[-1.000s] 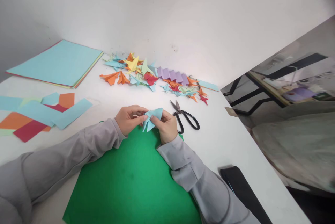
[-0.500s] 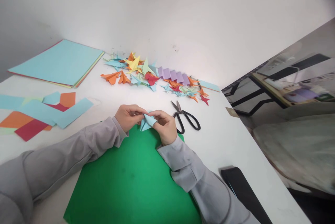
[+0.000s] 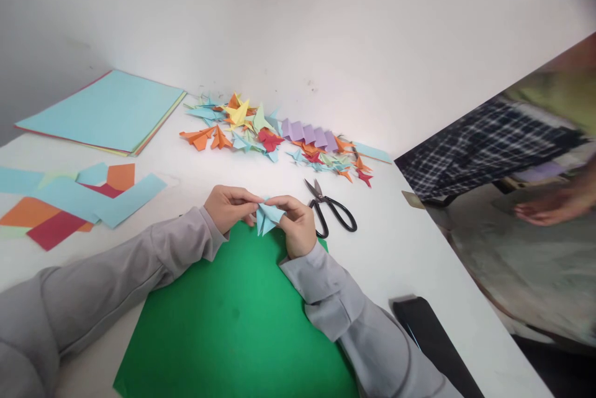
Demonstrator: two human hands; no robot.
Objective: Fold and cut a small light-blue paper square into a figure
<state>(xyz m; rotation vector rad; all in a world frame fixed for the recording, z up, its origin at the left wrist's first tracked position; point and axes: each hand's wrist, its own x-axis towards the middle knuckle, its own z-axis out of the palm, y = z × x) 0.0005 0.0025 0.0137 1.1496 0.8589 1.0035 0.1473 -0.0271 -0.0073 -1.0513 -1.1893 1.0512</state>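
A small light blue folded paper piece point(image 3: 267, 218) is pinched between both my hands just above the far edge of a green sheet point(image 3: 233, 317). My left hand point(image 3: 229, 207) grips its left side with closed fingers. On its right side my right hand point(image 3: 296, 222) is closed over it, thumb and forefinger on top. Black scissors point(image 3: 331, 212) lie just right of my right hand, blades pointing away from me.
A heap of folded paper shapes point(image 3: 270, 134) lies at the back. A stack of coloured sheets point(image 3: 107, 113) is far left, cut paper strips point(image 3: 74, 199) near left. A black object point(image 3: 431, 336) sits at the table's right edge. Another person in plaid point(image 3: 493, 137) passes beyond it.
Both hands have folded the blue piece smaller and pressed it together. A person in plaid has come into view at the right, past the table.
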